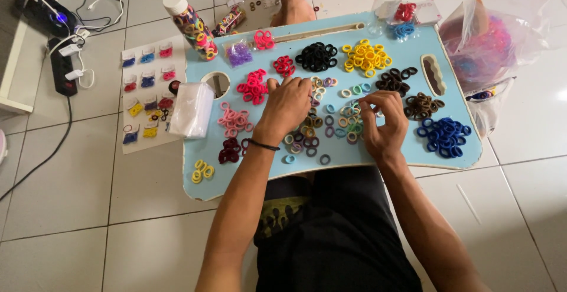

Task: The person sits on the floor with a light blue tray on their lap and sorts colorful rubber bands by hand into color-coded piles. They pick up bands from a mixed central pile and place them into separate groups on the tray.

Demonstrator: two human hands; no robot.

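Resting on white tiled floor [147, 227]: pale blue lap table [384, 156], hair-tie piles.

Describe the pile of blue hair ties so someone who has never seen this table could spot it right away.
Start at the light blue lap table and go to its near right corner. The blue hair ties lie there, right of the right hand, just below a brown pile. It is the table's only dark blue heap.
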